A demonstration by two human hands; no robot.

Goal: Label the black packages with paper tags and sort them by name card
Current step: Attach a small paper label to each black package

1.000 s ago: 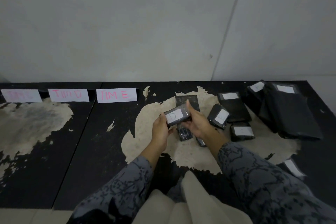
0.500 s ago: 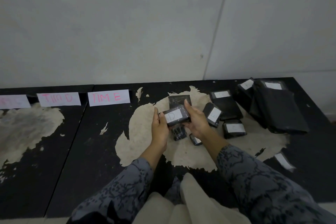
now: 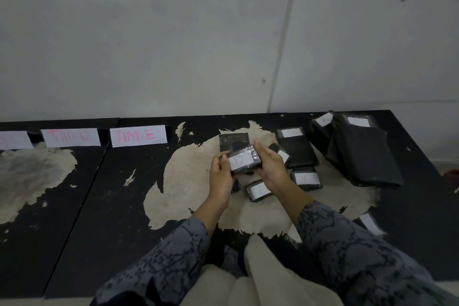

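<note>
A small black package with a white tag marked "D" is held above the table between both hands. My left hand grips its left end, thumb on top. My right hand grips its right end. Behind it lies an untagged black package. Other tagged packages lie nearby: one below my right hand, one to the right, a flat one behind. White name cards stand at the back: "TIM E", "TIM D", and a third at the left edge.
Large black packages are stacked at the back right of the worn black table. A loose paper tag lies near the right front. A grey wall rises right behind the table. My lap and sleeves fill the bottom.
The hands raised the "D" package slightly and turned its tag more toward me. My view shifted a little.
</note>
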